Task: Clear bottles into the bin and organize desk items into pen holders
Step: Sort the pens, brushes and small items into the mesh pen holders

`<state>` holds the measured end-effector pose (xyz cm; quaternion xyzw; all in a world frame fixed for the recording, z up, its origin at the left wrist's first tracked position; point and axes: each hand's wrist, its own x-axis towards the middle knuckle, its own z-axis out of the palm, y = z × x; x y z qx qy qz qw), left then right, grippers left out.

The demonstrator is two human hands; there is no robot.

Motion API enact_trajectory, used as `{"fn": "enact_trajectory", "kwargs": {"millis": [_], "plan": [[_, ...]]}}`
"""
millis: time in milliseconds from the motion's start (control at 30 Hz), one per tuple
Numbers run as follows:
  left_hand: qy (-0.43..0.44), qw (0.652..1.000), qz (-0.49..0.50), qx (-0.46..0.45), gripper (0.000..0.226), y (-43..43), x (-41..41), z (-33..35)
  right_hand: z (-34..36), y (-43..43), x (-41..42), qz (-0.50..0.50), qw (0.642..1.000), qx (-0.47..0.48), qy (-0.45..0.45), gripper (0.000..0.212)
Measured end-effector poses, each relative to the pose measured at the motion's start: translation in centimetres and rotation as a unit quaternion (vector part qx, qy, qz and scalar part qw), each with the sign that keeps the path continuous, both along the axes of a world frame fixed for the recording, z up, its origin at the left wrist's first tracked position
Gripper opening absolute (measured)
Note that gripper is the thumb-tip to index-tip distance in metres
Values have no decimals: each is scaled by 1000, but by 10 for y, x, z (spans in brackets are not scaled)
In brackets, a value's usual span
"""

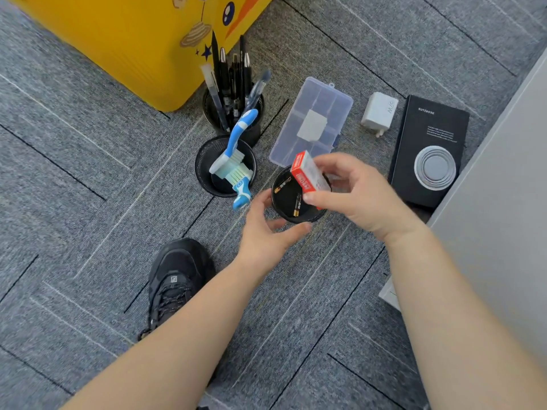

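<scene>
— Where does the small red-and-white box (309,173) sit?
— Tilted in the air over the far rim of the near pen holder (284,201). The right hand (355,196) pinches it between thumb and curled fingers.
— And the left hand (266,232)?
— It curves round the holder's near wall, thumb on one side and fingers on the other, holding the cup on the grey carpet (88,173). Two batteries (297,205) lie on the holder's black bottom.
— What crowds its edges?
— To the left, the handle of a blue-and-white brush (236,140) overhangs the rim of the middle pen holder (201,161) and points toward the left hand's fingers. Behind that stands the far pen holder (254,133), packed with upright pens (231,81). A clear compartment case (313,119) lies just beyond the near holder, its corner close to the red box.
— Farther out?
— A white charger (379,112), then a black notebook (429,137) with a round metal disc (434,168) on it, tight against a grey panel (503,202) on the right. A yellow ribbed container (118,39) stands at the back left, a black shoe (177,279) near the left forearm. Open carpet lies to the left and toward the person.
</scene>
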<state>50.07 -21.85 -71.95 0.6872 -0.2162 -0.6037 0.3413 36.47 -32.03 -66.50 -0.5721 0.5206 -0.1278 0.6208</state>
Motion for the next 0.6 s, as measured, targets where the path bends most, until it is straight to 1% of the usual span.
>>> {"fn": "enact_trajectory", "kwargs": {"millis": [67, 133, 233, 300, 367, 467, 533, 600], "plan": [[-3, 1000, 4, -5, 90, 2, -2, -1, -4, 5, -1, 9, 997, -55, 58, 46], [-4, 1000, 3, -3, 91, 2, -2, 0, -4, 7, -2, 18, 990, -102, 98, 46], [-7, 1000, -5, 4, 95, 3, -2, 1, -2, 6, 0, 47, 982, -125, 135, 44], [-5, 1000, -7, 3, 101, 3, -2, 1, -1, 5, 3, 83, 969, -142, 185, 46], [-2, 1000, -11, 1, 103, 4, -1, 1, -2, 4, 5, 119, 948, -178, 235, 43], [3, 1000, -5, -7, 96, 5, -1, 1, -8, 6, 11, 171, 899, -265, 302, 31], [1, 1000, -2, -13, 88, 5, 0, 0, -16, 12, 16, 179, 871, -329, 319, 26], [-1, 1000, -2, -16, 83, 6, 0, -1, -27, 18, 16, 170, 860, -372, 305, 24]]}}
